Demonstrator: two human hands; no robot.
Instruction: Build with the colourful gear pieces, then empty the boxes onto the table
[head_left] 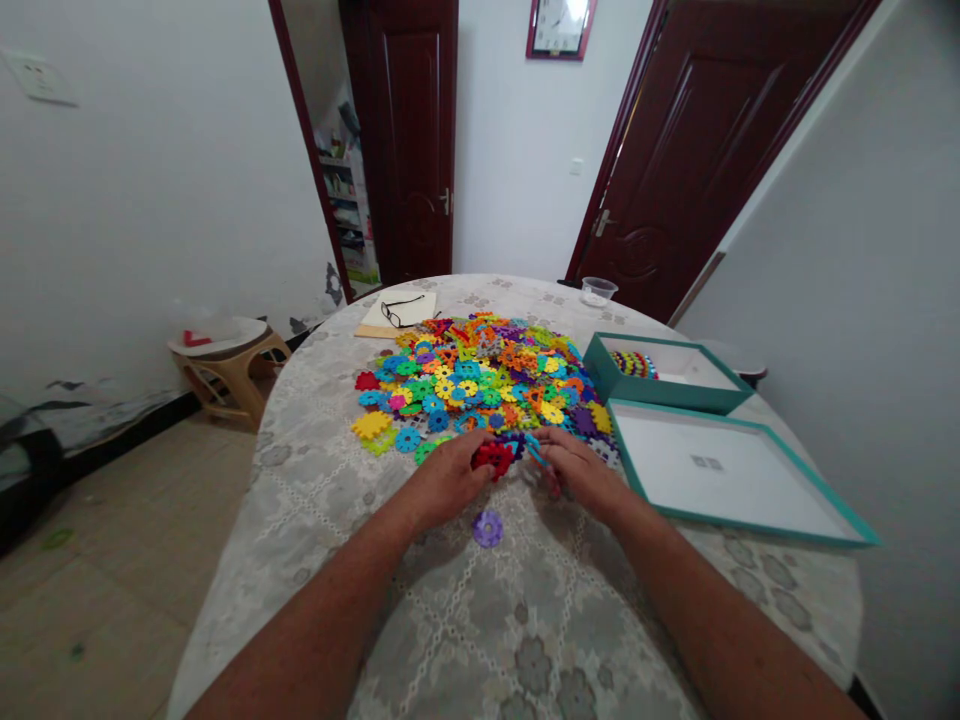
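My left hand (454, 475) is closed on a stack of red notched plastic discs (493, 459), held just in front of the heap. Between my hands, dark blue discs (515, 443) show beside the red ones; whether they are joined to them I cannot tell. My right hand (570, 465) pinches a light blue notched disc (535, 449), seen nearly edge-on. A purple flower-shaped disc (488, 528) lies flat on the tablecloth, nearer to me than both hands. Beyond the hands spreads a heap of multicoloured notched discs and shapes (465, 385).
At right stand a green-edged box (660, 393) with a row of coloured discs inside and its white-lined lid (739, 475). Glasses (394, 314) rest on a notebook (371, 328) at back left. A clear plastic bowl (598, 291) sits near the far table edge.
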